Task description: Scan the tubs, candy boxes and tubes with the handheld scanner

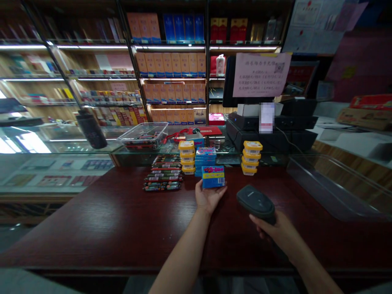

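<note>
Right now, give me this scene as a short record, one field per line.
Left hand: holds a small blue box with a yellow band
Right hand: grips a dark handheld scanner
Yellow-lidded plastic tubs: two stacks of four
Between stacks: piled blue boxes
Left of tubs: slim dark packets
Far right: transparent plastic tray
Surface: glossy reddish-brown counter

The carrier is a broad, glossy, dark reddish-brown worktop (122,241) with a wood-grain surface; pale light reflects on its left part. Near its back edge lies a layered pile of slim, dark, shiny wrapped packets (163,177). Just right of it stands a column of four small yellow-lidded plastic tubs (188,157), then a stack of blue cardboard boxes with pink print (205,153). Farther right stands another four-tub yellow-lidded column (251,157). A clear plastic rectangular bin (312,188) occupies the right side.
</note>
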Available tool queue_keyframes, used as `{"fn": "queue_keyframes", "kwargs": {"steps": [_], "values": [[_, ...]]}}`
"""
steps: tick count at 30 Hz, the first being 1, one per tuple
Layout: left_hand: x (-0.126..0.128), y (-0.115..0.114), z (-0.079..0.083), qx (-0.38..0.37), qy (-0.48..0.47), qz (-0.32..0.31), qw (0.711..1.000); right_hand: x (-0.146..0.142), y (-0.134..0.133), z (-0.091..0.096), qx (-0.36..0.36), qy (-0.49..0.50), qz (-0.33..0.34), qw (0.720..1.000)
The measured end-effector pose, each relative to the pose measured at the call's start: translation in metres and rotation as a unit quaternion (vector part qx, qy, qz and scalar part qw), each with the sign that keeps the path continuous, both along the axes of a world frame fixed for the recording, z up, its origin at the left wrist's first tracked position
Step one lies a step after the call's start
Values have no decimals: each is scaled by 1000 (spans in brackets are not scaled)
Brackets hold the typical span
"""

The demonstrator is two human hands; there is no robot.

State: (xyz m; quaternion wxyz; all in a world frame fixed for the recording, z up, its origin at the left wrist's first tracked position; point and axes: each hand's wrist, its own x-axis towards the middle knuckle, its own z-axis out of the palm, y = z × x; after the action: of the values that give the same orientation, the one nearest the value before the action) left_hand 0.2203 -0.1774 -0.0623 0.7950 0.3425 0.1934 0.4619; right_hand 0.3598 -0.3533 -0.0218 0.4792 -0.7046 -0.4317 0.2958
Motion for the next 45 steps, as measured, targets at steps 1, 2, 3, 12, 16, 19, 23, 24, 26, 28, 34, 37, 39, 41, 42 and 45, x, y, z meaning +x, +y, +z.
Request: {"fn": "queue_keyframes", "kwargs": {"steps": [1, 2, 3, 12, 16, 19, 23, 24, 26, 28, 34, 37, 39, 41, 42, 45], "values": [[0, 0, -1, 2, -1, 4, 1000, 4, 0, 2, 11, -59, 6, 998], [0, 0, -1, 3, 0, 9, 1000, 8, 2, 3, 13, -132, 8, 991], [0, 0, -1, 3, 1, 15, 1000, 13, 3, 5, 4, -210, 5, 978], [4, -2, -1, -9, -63, 85, 994, 32, 18, -25, -103, -486, -23, 867], [8, -5, 12, 129, 63, 227, 963, 35, 18, -38, -70, -482, -36, 873], [10, -1, 38, 239, 222, 326, 887, 37, 19, -42, -56, -477, -31, 876], [15, 22, 88, 346, 477, 418, 691, 39, 20, -42, -57, -461, -23, 885], [17, 29, 99, 362, 526, 418, 646, 39, 21, -42, -60, -455, -19, 888], [21, 42, 117, 383, 608, 401, 569, 40, 21, -41, -66, -443, -13, 894], [26, 52, 127, 398, 668, 375, 504, 42, 22, -41, -70, -431, -9, 899], [27, 63, 121, 422, 751, 294, 413, 43, 23, -39, -73, -412, 6, 908], [16, 66, 113, 460, 741, 281, 401, 42, 22, -37, -79, -407, 5, 910], [7, 69, 108, 500, 715, 248, 421, 42, 21, -37, -78, -410, 1, 909], [0, 73, 106, 524, 691, 220, 446, 42, 21, -38, -77, -420, -7, 904], [-1, 75, 106, 525, 689, 215, 451, 42, 21, -39, -78, -425, -11, 902], [0, 79, 108, 497, 722, 222, 427, 43, 22, -41, -78, -431, -13, 899]]}}
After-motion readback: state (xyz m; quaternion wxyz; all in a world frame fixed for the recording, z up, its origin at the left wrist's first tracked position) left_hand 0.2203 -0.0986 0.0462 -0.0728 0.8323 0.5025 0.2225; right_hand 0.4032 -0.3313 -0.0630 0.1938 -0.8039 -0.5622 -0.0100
